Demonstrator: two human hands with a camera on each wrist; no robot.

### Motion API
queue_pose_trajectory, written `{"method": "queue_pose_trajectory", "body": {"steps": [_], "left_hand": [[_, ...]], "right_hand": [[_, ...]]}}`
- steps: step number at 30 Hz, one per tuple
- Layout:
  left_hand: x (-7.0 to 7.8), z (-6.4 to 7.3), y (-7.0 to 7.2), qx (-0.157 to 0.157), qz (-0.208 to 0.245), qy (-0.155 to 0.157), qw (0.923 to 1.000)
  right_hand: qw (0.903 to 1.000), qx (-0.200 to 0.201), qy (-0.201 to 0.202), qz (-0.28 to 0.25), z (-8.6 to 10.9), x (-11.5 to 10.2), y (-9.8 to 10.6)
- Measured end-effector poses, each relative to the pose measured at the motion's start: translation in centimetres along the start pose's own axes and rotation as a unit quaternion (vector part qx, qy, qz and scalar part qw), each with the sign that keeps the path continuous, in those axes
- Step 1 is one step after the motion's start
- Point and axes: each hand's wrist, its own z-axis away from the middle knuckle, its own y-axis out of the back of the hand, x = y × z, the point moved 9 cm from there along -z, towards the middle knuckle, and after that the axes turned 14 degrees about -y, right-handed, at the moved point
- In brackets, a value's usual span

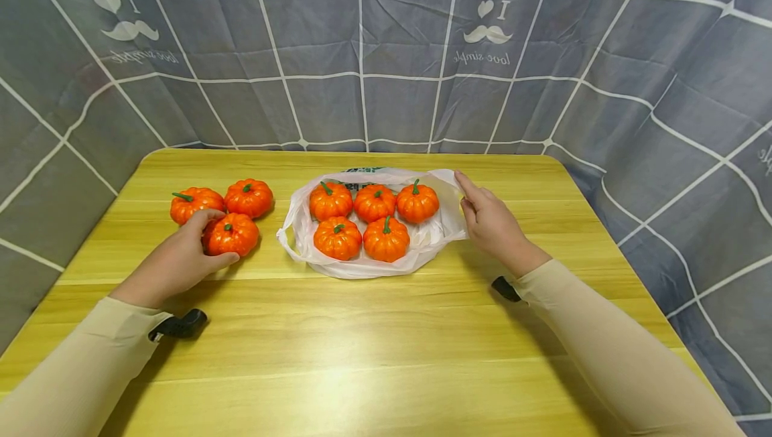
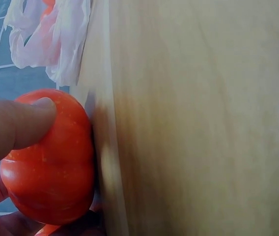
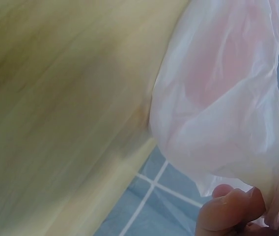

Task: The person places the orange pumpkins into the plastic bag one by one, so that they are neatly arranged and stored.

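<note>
My left hand (image 1: pixel 187 253) grips a small orange pumpkin (image 1: pixel 236 234), its thumb on the near side; the left wrist view shows the thumb pressed on the ribbed pumpkin (image 2: pixel 56 167). Two more pumpkins, one on the left (image 1: pixel 196 204) and one on the right (image 1: pixel 250 197), sit just behind it. At the middle of the table lies a thin white plastic bag (image 1: pixel 422 259), mouth spread upward, with several pumpkins (image 1: pixel 375 204) in two rows inside. My right hand (image 1: pixel 497 222) holds the bag's right edge; in the right wrist view curled fingers (image 3: pixel 230 209) pinch the plastic.
Under everything is a yellow wood-grain table (image 1: pixel 362 343). Behind and beside it hangs a grey cloth (image 1: pixel 313 28) with white grid lines and printed mustaches. A black wrist strap piece (image 1: pixel 181 324) sticks out below the left sleeve, another (image 1: pixel 505 288) below the right.
</note>
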Motion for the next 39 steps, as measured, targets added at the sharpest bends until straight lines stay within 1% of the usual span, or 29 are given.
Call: {"method": "queue_pose_trajectory", "body": {"steps": [7,15,23,28,31,34,39], "left_hand": [[0.0,-0.2,-0.1,-0.002,0.009,0.002,1.0000],[0.2,-0.3,-0.1,0.009,0.007,0.005,0.9999],[0.2,-0.2,-0.1,0.010,0.005,0.011,0.9999],[0.6,-0.2,0.3,0.029,0.009,0.008,0.9995],[1.1,-0.2,0.7,0.043,0.018,0.004,0.9989],[1.9,-0.3,1.1,0.061,0.028,-0.005,0.9977],[4.2,-0.7,1.8,0.100,0.039,-0.034,0.9936]], "right_hand": [[1.0000,0.001,0.000,-0.008,0.1,0.0,-0.1],[1.0000,-0.002,-0.005,-0.005,0.1,0.1,0.0],[0.9999,-0.008,-0.006,-0.002,0.1,0.1,0.1],[0.9999,-0.009,-0.006,-0.003,0.1,0.0,0.1],[0.9999,-0.011,-0.008,-0.001,0.1,0.1,0.1],[0.9999,-0.011,-0.008,-0.001,0.1,0.1,0.2],[1.0000,-0.008,-0.004,-0.003,0.1,0.0,0.2]]}}
